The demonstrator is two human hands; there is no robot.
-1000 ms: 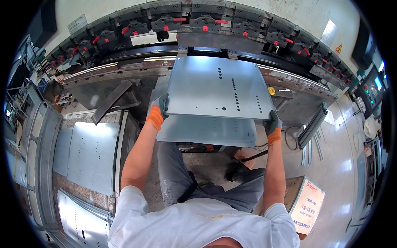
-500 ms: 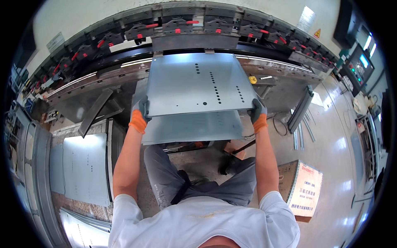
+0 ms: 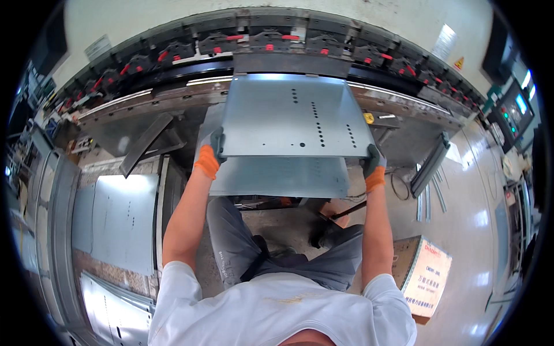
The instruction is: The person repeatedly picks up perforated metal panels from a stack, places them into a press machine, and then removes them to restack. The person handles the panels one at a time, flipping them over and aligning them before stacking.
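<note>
Gripping perforated sheet-metal panel at press brake: our left hand, right hand, gloved fingers curled pinching side edges. We judge panel stiff, heavyish, sharp-edged; hold both sides.

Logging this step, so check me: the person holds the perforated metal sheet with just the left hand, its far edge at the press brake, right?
Not quite. The head view shows both gloved hands on the perforated metal sheet: the left hand and the right hand grip its near corners. Its far edge is at the press brake, as you said.
</note>
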